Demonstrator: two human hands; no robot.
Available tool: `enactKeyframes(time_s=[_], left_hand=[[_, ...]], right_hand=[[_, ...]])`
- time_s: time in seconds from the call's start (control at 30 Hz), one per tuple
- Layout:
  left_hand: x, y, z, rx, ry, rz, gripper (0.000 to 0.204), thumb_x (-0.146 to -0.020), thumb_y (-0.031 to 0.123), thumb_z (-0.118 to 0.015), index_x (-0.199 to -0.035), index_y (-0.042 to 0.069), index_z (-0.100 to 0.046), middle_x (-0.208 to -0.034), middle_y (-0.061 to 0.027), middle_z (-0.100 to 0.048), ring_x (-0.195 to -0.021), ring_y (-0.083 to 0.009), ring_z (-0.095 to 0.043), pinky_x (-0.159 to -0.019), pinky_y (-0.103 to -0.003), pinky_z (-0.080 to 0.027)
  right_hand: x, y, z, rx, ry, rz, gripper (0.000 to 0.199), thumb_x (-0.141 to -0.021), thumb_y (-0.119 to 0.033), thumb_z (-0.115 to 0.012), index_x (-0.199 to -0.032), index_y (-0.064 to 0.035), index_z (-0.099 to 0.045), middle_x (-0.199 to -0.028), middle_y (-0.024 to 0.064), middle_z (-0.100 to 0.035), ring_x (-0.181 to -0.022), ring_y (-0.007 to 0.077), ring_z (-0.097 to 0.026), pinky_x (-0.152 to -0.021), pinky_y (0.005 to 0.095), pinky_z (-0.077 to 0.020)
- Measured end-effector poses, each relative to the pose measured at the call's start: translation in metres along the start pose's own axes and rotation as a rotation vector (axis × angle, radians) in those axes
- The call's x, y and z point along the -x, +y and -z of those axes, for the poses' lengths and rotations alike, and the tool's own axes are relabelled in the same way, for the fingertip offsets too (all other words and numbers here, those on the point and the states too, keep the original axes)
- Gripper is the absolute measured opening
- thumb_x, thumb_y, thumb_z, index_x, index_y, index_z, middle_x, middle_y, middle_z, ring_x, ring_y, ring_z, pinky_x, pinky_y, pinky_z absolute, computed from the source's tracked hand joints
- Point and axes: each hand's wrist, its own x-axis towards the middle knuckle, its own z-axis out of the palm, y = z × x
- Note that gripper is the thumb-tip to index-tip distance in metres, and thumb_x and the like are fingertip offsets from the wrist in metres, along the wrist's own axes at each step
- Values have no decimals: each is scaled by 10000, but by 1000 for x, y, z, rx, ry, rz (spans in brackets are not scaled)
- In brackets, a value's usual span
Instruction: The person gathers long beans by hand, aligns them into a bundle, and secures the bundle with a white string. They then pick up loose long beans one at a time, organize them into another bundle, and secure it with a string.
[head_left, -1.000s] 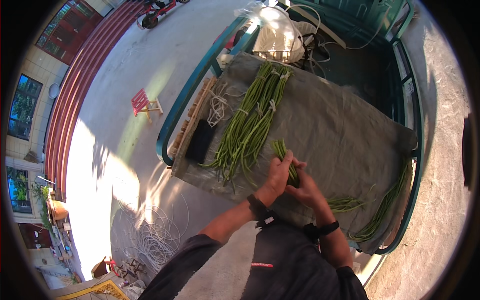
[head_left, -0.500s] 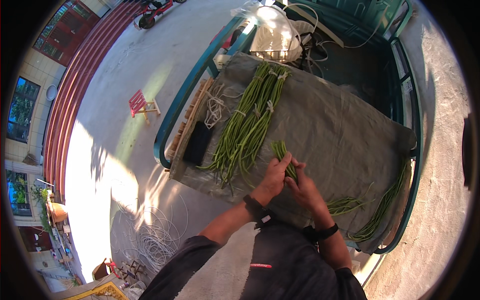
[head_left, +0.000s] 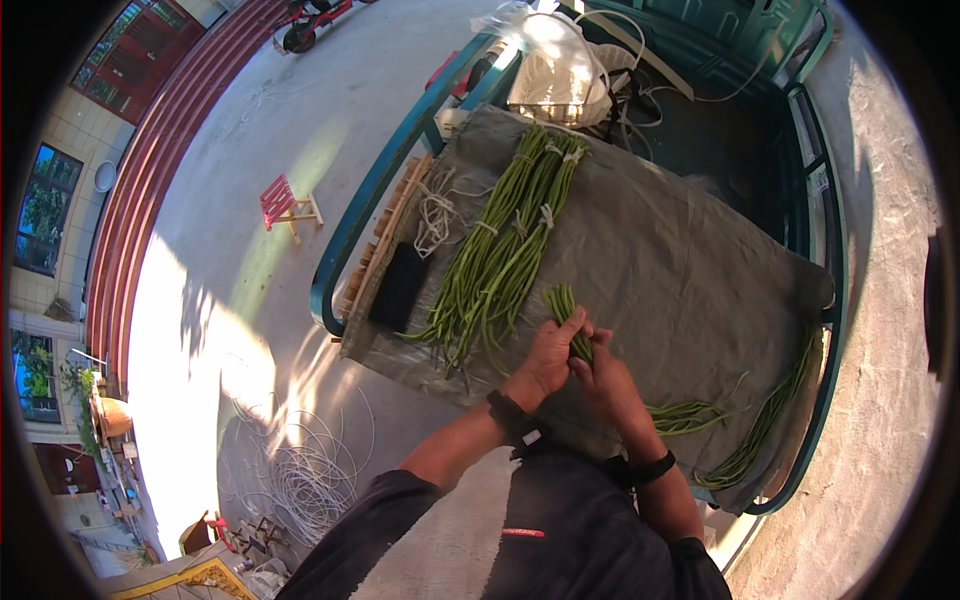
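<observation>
Both hands grip a small bunch of green long beans (head_left: 562, 303) over a grey tarp (head_left: 680, 270) spread on a teal cart bed. My left hand (head_left: 545, 358) wraps the bunch from the left, and my right hand (head_left: 603, 380) closes on it from the right. The bunch tips stick out past my fingers, pointing away from me. To the left lies a long row of tied long bean bundles (head_left: 505, 240). Loose long beans (head_left: 760, 425) lie at the tarp's right near edge.
White string (head_left: 435, 215) and a black pouch (head_left: 400, 285) lie at the tarp's left edge. A white plastic bag (head_left: 560, 70) sits at the cart's far end. A teal cart rail (head_left: 375, 200), a small red stool (head_left: 283, 203) and coiled white wire (head_left: 310, 470) are on the concrete at left.
The hands with the small bunch have shifted slightly; the grip on the beans stays the same. The tied bundles have not moved.
</observation>
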Motion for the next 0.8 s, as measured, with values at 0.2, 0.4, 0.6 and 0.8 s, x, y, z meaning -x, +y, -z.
enactKeyframes(time_s=[0.2, 0.4, 0.6, 0.8], left_hand=[[5, -7, -4, 18, 89, -22, 221, -1042, 276, -628, -1117, 71, -598, -1005, -76, -673, -1079, -273, -689, -977, -420, -546], [7, -10, 12, 173, 115, -6, 292, -1016, 278, -673, -1165, 40, -596, -1025, -114, -707, -1077, -271, -694, -949, -408, -565], [8, -12, 24, 142, 5, 14, 272, -1076, 280, -550, -1236, 61, -547, -1095, -105, -678, -1190, -294, -637, -1073, -455, -490], [5, -22, 40, 118, -96, 47, 256, -1105, 256, -463, -1236, 49, -539, -1037, -79, -654, -1145, -272, -645, -1026, -431, -511]], right_hand=[[1, 5, -1, 18, 10, 41, 540, -1015, -299, -582, -1421, 10, -406, -1056, 310, -688, -986, 517, -642, -819, 568, -504], [-5, -3, -6, 105, -43, 0, 642, -1017, -326, -575, -1508, 3, -325, -1110, 321, -680, -1024, 507, -646, -856, 552, -516], [-9, 0, -10, 100, -53, -49, 648, -1024, -254, -563, -1542, -6, -262, -1153, 331, -660, -1066, 524, -624, -884, 550, -501], [-9, -11, 7, 341, -242, -149, 657, -1000, -320, -591, -1491, 50, -359, -1202, 306, -655, -1091, 503, -627, -915, 534, -505]])
